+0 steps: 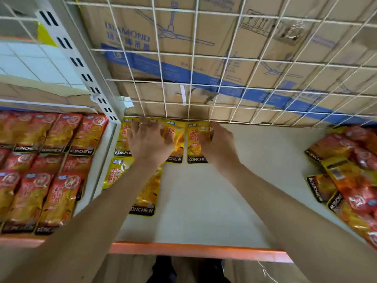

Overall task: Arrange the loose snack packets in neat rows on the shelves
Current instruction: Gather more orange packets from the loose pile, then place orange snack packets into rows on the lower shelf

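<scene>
Orange-lipped white shelf [204,201] is lying bare centrally, left grip [150,137] pressing flat-open on glossy yellow snack packets [176,146], right grip [218,139] pinching one.

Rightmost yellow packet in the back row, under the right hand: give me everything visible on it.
The rightmost yellow packet is a glossy, foil-looking pouch: yellow, with red characters, a food picture, a small blue label on top and a black bottom band reading KONCHEW. It lies flat, face up, on the white shelf, top edge at the wire grid, close beside a neighbouring yellow packet. The right hand covers its right edge; grip unclear.
</scene>
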Motion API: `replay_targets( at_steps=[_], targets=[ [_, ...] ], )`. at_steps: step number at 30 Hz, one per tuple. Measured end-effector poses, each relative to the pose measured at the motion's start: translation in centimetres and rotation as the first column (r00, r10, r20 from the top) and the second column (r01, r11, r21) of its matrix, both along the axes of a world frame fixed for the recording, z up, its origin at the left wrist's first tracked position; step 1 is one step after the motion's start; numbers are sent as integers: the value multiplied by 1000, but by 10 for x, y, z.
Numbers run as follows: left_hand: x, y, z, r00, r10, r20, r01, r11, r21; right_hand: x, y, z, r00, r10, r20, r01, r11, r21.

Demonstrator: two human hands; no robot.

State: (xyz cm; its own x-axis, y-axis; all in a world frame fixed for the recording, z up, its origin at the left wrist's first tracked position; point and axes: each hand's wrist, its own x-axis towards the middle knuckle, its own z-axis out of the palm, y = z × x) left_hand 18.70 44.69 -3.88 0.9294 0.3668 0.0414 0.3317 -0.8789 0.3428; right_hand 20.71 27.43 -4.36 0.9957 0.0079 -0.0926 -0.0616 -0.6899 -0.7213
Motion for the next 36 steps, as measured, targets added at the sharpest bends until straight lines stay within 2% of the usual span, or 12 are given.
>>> replay_targets(
  at_steps=[4, 6, 8, 10, 12, 21, 30, 36],
  targets=[
    [0, 1, -1, 999, -39, -29, 38, 999, -14, -2, -1, -6, 999, 30, 20, -27, 991, -134],
    [-4, 8, -3, 989, -142, 40, 143, 989, -28, -8, -2, -7, 988, 107, 112, -85, 979, -183],
    [-13, 16, -6, 952, -281, 117, 281, 960, 22, -16, -7, -8, 947, 248, 206, -195, 949, -248],
    [-23, 22, -8, 917, -393, 61, 390, 919, 61, -21, -12, -13, 897, 388, 211, -312, 895, -318],
    [-29, 26, -12, 895, -447, -8, 446, 891, 87, -24, -14, -17, 874, 448, 187, -363, 859, -362],
    [-23, 26, -27, 878, -478, 8, 465, 857, 221, -22, -3, -18, 913, 382, 143, -291, 855, -429],
    [-18, 26, -27, 874, -482, -52, 476, 833, 282, -24, -6, -15, 905, 409, 114, -312, 824, -472],
    [-17, 25, -24, 878, -471, -81, 475, 839, 267, -21, -3, -10, 912, 405, 65, -329, 817, -475]
  ],
)
